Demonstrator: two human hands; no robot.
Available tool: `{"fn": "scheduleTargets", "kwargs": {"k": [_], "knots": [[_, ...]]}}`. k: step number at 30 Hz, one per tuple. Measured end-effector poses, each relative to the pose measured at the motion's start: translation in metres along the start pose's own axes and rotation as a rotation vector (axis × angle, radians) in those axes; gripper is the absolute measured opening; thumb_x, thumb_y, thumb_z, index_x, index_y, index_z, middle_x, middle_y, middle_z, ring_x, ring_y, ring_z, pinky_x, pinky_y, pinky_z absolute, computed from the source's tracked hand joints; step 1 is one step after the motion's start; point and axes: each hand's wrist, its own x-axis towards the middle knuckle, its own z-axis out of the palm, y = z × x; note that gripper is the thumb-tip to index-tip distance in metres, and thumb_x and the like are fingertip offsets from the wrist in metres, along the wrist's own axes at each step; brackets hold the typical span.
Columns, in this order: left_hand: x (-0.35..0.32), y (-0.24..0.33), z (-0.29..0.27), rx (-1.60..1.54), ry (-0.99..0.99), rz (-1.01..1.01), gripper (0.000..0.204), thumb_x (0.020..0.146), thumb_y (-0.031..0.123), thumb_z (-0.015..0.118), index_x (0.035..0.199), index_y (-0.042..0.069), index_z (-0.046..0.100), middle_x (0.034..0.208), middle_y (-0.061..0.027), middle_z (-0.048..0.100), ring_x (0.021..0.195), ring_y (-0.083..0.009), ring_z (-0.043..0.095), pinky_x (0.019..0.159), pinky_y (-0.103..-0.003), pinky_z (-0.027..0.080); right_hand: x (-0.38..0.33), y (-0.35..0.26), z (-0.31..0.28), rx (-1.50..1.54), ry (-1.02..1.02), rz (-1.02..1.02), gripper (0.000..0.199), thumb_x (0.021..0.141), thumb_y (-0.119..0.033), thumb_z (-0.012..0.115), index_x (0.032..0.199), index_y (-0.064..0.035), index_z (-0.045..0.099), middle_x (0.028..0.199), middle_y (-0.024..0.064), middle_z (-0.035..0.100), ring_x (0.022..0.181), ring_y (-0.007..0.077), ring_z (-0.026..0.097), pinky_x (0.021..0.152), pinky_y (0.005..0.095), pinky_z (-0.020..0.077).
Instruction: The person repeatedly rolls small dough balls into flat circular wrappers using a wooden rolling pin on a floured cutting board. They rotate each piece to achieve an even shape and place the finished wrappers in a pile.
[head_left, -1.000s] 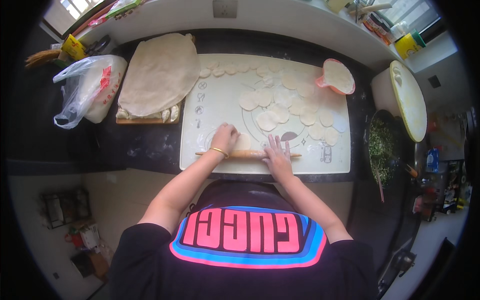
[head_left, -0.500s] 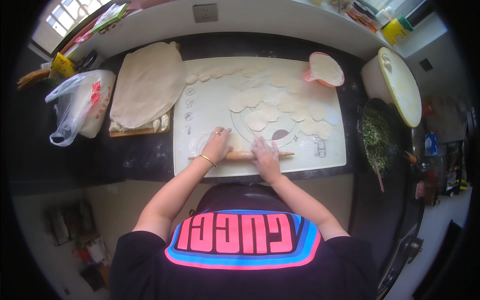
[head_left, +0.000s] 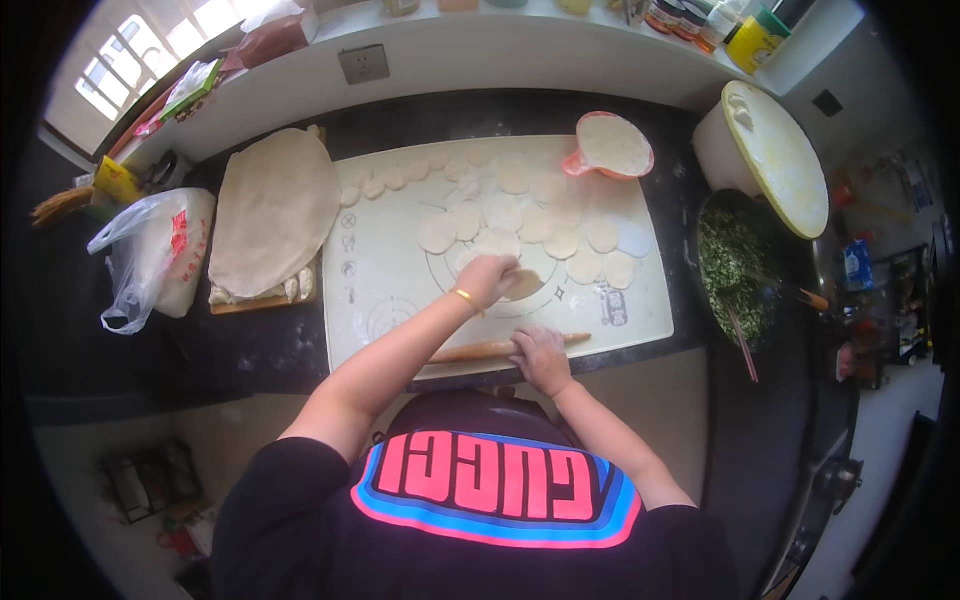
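Observation:
My left hand (head_left: 492, 281), a gold bangle at its wrist, reaches over the middle of the white mat (head_left: 645, 315). Its fingers are drawn together at the near edge of the flat round dough wrappers (head_left: 497, 242); what they hold, if anything, is hidden. Near the mat's front edge lies a wooden rolling pin (head_left: 470, 352) with tapered ends. My right hand (head_left: 543, 358), floury, is closed over the pin toward its right end. Several wrappers lie in overlapping rows, and small dough pieces (head_left: 395, 178) line the mat's far left.
At left, a large dough sheet (head_left: 275, 200) covers a wooden board (head_left: 240, 304), beside a plastic bag (head_left: 180, 250). A pink-rimmed scoop of flour (head_left: 613, 145) stands at the mat's back right. Right of the mat are a pan of chopped green filling (head_left: 735, 250) and a lidded white tub (head_left: 785, 155).
My left hand has left the rolling pin and moved forward and right to the wrappers. My right hand stays on the pin, which sits closer to me. The whole view has shifted slightly.

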Motion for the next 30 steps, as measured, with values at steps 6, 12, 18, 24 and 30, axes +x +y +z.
{"fn": "scheduleTargets", "kwargs": {"k": [6,12,18,24,30], "knots": [[0.047,-0.08,-0.026,0.133,0.555,-0.069,0.032,0.077,0.017,0.063,0.106,0.003,0.058,0.119,-0.0174,0.053,0.103,-0.036,0.052,0.086,-0.042,0.043,0.001,0.002,-0.001,0.011,-0.024,-0.004,0.043,0.067,-0.017,0.071,0.106,-0.0129,0.051,0.11,0.0061,0.051,0.106,0.0255,0.05,0.087,0.0404,0.0355],[0.072,-0.168,-0.094,0.742,0.312,-0.258,0.06,0.086,0.023,0.052,0.138,0.003,0.029,0.146,-0.0193,0.023,0.133,-0.035,0.025,0.109,-0.042,0.024,-0.001,0.004,0.001,-0.004,-0.057,0.001,0.045,0.067,-0.018,0.071,0.107,-0.0134,0.051,0.112,0.0053,0.052,0.106,0.0247,0.05,0.088,0.0401,0.0355],[0.056,-0.151,-0.093,0.661,0.085,-0.297,0.066,0.089,0.031,0.048,0.139,-0.003,0.022,0.148,-0.0194,0.018,0.137,-0.0326,0.017,0.112,-0.042,0.015,0.0,0.003,0.0,-0.014,-0.031,-0.019,0.045,0.065,-0.018,0.072,0.105,-0.0134,0.052,0.111,0.0054,0.053,0.106,0.0246,0.05,0.087,0.0398,0.0354],[-0.058,-0.097,-0.049,0.555,-0.09,-0.325,0.072,0.089,0.035,0.047,0.139,-0.007,0.018,0.147,-0.0245,0.013,0.137,-0.0366,0.014,0.112,-0.043,0.015,0.001,0.002,0.0,-0.002,-0.036,-0.024,0.044,0.065,-0.016,0.071,0.105,-0.0125,0.052,0.109,0.0051,0.053,0.104,0.0244,0.051,0.087,0.0403,0.0354],[-0.133,-0.053,-0.016,-0.1,-0.132,-0.411,0.07,0.095,0.044,0.031,0.14,-0.007,0.015,0.148,-0.0263,0.009,0.138,-0.0386,0.007,0.112,-0.044,0.01,0.006,0.001,0.006,-0.019,0.036,-0.054,0.041,0.064,-0.014,0.071,0.102,-0.0114,0.055,0.102,0.0059,0.055,0.098,0.0251,0.052,0.084,0.0395,0.0364]]}}
